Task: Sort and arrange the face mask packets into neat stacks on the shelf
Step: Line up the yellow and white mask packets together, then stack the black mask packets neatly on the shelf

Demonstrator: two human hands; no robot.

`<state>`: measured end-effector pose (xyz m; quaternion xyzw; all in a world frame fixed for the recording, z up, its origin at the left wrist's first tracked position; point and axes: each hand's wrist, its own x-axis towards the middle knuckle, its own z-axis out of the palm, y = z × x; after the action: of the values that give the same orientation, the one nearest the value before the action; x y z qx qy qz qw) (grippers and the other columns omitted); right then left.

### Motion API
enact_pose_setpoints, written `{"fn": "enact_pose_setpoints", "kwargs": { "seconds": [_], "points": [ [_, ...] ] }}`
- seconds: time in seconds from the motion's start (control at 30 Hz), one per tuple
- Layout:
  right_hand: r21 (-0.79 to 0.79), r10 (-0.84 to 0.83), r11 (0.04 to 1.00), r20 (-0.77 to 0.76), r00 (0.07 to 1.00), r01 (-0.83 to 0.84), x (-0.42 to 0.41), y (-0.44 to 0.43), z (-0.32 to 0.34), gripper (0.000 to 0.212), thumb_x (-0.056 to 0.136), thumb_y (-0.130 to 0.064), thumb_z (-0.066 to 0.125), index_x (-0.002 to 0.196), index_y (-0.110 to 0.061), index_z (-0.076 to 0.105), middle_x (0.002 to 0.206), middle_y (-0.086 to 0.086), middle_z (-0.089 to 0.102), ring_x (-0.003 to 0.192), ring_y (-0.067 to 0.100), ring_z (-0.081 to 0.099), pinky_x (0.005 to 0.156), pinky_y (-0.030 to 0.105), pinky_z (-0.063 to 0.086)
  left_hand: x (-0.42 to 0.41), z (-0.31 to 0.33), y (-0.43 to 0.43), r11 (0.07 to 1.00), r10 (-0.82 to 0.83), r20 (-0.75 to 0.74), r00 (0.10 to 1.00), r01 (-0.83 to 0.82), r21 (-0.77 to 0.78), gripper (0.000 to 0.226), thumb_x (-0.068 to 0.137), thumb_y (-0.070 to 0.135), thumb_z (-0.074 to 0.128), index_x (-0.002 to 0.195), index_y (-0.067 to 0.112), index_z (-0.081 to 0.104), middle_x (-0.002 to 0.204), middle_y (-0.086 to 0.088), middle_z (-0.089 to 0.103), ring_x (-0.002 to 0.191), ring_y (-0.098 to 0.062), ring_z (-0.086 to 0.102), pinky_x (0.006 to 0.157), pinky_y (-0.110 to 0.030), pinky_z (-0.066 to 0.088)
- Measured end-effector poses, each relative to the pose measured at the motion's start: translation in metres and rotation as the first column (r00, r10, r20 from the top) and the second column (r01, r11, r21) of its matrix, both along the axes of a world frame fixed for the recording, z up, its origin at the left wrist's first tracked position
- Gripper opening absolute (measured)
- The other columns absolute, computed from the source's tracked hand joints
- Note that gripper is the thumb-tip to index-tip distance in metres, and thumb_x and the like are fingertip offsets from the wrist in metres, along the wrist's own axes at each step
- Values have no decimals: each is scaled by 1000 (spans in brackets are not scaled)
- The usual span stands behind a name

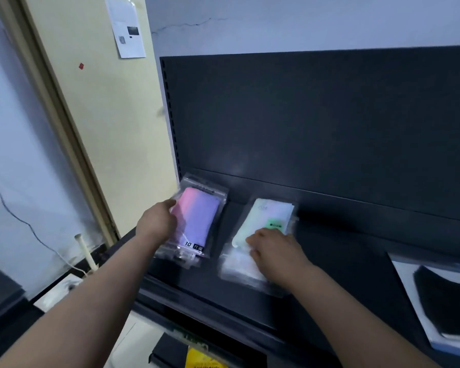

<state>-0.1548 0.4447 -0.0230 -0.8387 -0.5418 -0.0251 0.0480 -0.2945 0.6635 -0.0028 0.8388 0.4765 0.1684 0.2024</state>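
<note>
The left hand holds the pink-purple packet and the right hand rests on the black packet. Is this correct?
Not quite. In the head view the right hand rests on the green packet, beside the pink-purple packet that the left hand holds. The black packet lies untouched, far right on the shelf.

A single wide-angle camera on the person's head looks forward and down onto the dark shelf [343, 264] from near, the door [96, 107] at far left.
</note>
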Motion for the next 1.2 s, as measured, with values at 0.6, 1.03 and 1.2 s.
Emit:
{"fn": "enact_pose_setpoints", "kwargs": {
  "seconds": [0.6,1.03,1.2],
  "points": [
    [194,-336,919,-73,939,344,41,-112,2,39,97,-19,40,134,-26,50,137,-4,51,120,21,50,95,35,42,124,10,-124,821,-495,-56,867,487,298,38,88,9,50,118,28,66,121,-3,60,114,-29,48,89,-40,48],
    [168,-794,583,-91,601,795,82,-399,-4,36,93,-22,45,125,-30,56,128,-3,57,119,22,52,89,34,44,238,1,-389,457,-870,-104,483,866,203,29,92,19,52,117,27,66,124,1,59,115,-23,48,94,-37,45],
    [181,-868,470,-80,490,864,97,-494,-7,36,91,-20,45,125,-29,57,122,-1,58,116,24,53,88,35,45,264,-5,-486,391,-899,-146,412,908,152,31,92,20,52,119,29,64,127,2,57,118,-22,46,94,-36,44]
  ]
}}
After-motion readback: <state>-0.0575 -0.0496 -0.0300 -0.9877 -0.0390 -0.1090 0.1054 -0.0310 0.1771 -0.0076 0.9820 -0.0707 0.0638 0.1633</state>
